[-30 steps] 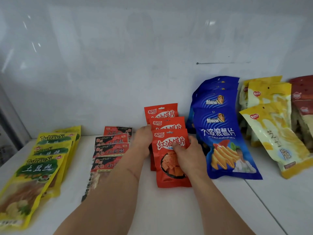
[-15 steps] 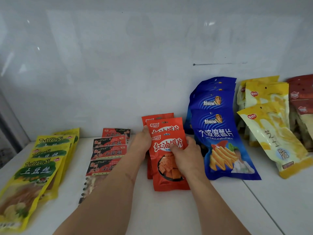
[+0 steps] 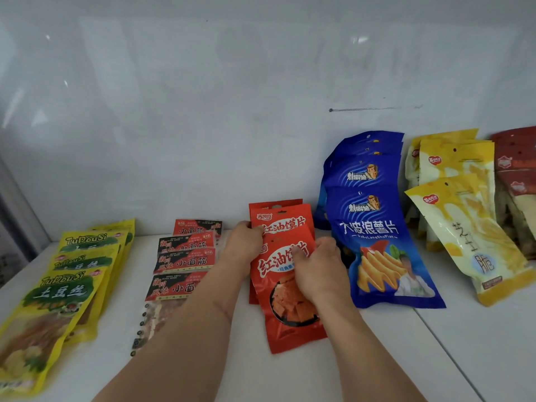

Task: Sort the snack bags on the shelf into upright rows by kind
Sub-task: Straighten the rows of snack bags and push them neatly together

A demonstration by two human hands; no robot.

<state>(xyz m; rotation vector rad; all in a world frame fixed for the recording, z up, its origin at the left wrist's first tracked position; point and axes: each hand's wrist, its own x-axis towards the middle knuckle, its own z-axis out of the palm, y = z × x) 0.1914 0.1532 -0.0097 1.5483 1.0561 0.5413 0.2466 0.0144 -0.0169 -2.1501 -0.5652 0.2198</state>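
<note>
Gripping the front red bag point(image 3: 285, 329), both hands flank it.

- We see bare white shelf point(image 3: 290, 378) in front, open for hands.
- The blue bags point(image 3: 377, 227) stand just right of the red bags point(image 3: 278, 224), blocking that side.

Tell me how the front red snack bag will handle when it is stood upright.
The front red snack bag is a thin glossy pouch, so probably light and somewhat slippery. It looks flat and floppy, so it will likely tip unless leaned on the red bags behind. The right hand and left hand both steady it.
</note>
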